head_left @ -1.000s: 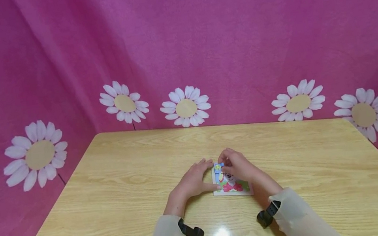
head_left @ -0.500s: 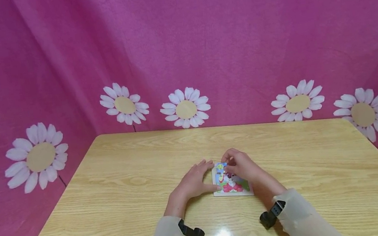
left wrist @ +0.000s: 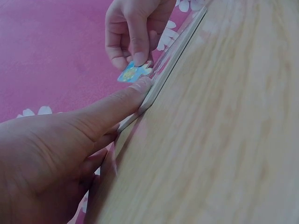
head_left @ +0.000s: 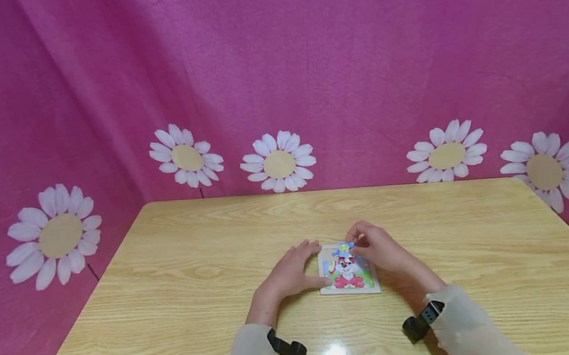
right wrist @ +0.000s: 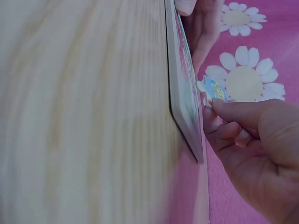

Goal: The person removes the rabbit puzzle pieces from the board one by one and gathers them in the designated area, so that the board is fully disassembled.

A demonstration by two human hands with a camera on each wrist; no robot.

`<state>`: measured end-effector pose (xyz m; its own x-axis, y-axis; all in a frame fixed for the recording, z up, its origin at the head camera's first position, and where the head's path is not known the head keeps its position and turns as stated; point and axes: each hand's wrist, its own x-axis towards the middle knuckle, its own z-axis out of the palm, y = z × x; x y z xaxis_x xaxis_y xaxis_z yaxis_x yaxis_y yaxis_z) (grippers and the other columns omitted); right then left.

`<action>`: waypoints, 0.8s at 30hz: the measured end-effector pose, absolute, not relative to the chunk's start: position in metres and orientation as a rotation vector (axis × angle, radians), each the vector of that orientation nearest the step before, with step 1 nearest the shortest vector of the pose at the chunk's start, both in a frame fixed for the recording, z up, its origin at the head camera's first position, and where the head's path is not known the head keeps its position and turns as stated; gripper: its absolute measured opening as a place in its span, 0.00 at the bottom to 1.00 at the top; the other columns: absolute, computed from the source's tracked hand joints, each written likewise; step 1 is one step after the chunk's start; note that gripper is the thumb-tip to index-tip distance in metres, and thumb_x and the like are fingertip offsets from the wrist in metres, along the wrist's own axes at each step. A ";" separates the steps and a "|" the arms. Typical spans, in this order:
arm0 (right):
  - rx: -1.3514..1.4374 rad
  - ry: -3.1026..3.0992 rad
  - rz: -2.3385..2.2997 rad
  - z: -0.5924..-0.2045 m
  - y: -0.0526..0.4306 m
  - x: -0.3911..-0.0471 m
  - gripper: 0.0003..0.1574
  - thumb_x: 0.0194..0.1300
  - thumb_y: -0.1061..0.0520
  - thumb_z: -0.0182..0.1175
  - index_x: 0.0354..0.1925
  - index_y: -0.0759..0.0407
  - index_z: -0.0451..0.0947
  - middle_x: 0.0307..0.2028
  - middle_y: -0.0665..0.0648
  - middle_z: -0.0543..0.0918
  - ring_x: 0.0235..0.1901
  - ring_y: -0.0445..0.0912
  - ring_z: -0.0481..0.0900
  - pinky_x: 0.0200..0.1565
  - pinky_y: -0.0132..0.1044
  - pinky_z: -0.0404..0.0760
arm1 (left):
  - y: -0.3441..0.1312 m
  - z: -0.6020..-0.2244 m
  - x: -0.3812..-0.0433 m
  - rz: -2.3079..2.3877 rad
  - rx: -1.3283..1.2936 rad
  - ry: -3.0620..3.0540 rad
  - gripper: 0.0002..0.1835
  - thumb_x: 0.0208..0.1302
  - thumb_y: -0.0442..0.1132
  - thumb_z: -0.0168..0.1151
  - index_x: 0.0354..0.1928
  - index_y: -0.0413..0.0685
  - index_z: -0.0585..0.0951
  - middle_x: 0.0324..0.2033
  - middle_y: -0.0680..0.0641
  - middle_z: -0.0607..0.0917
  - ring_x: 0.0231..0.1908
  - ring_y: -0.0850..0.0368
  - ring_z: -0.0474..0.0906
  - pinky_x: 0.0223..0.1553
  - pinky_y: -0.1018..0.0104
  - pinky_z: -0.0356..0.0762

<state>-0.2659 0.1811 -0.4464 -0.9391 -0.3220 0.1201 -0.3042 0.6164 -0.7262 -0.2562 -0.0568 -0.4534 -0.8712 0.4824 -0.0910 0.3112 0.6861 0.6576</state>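
Note:
A small square jigsaw puzzle board (head_left: 350, 292) with a pale frame lies on the table, showing a red and white cartoon animal on green. At its upper left, bare backing shows. My right hand (head_left: 380, 249) pinches a blue puzzle piece with a yellow flower (head_left: 345, 248) between thumb and fingers, tilted above the board's upper part. The right wrist view shows this puzzle piece (right wrist: 215, 89) raised off the board. My left hand (head_left: 288, 273) spreads along the board's left side, its thumb resting on the frame and its fingers reaching the far left corner.
The board lies on a light wooden table (head_left: 206, 241). Behind and to the left hangs a pink curtain (head_left: 268, 53) with white daisies. A black wrist strap camera sits on each sleeve.
My right hand has lifted the flower puzzle piece from the upper left corner and moved it right, uncovering bare backing there. My left hand has stayed in place.

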 end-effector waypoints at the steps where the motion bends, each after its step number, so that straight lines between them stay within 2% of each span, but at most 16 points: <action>1: -0.529 2.799 -1.259 -0.447 0.183 -0.266 0.06 0.64 0.69 0.60 0.39 0.63 0.75 0.41 0.59 0.78 0.41 0.48 0.78 0.44 0.37 0.80 | -0.057 -0.453 -0.256 0.962 0.636 2.642 0.43 0.55 0.57 0.71 0.72 0.55 0.66 0.76 0.47 0.60 0.76 0.40 0.51 0.75 0.42 0.53; 5: -0.516 2.816 -1.244 -0.446 0.191 -0.263 0.06 0.65 0.69 0.60 0.40 0.63 0.75 0.41 0.59 0.78 0.42 0.49 0.77 0.46 0.37 0.80 | -0.057 -0.454 -0.256 0.960 0.636 2.640 0.43 0.55 0.57 0.71 0.72 0.56 0.66 0.76 0.48 0.60 0.77 0.42 0.50 0.76 0.43 0.52; 10: -0.519 2.841 -1.205 -0.445 0.201 -0.260 0.07 0.64 0.69 0.60 0.42 0.63 0.75 0.40 0.58 0.77 0.42 0.48 0.76 0.43 0.33 0.78 | -0.057 -0.455 -0.257 0.961 0.654 2.640 0.43 0.55 0.57 0.71 0.72 0.55 0.66 0.76 0.48 0.60 0.77 0.44 0.50 0.76 0.45 0.51; 18: -0.524 2.855 -1.192 -0.444 0.214 -0.257 0.08 0.64 0.69 0.60 0.42 0.63 0.74 0.42 0.60 0.78 0.42 0.48 0.78 0.41 0.31 0.80 | -0.057 -0.457 -0.258 0.962 0.664 2.642 0.43 0.55 0.56 0.71 0.72 0.55 0.66 0.75 0.49 0.61 0.77 0.47 0.50 0.77 0.47 0.50; 24: -0.525 2.877 -1.169 -0.445 0.224 -0.254 0.08 0.65 0.69 0.60 0.42 0.62 0.75 0.43 0.59 0.78 0.43 0.49 0.78 0.44 0.33 0.81 | -0.057 -0.456 -0.258 0.964 0.659 2.640 0.44 0.55 0.57 0.71 0.72 0.55 0.66 0.75 0.49 0.61 0.77 0.46 0.50 0.77 0.46 0.50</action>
<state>-0.2544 0.2242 -0.4449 -0.9443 -0.3019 0.1310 -0.3076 0.6688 -0.6768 -0.2580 -0.0573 -0.4559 -0.8653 0.4948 -0.0805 0.3265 0.6781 0.6585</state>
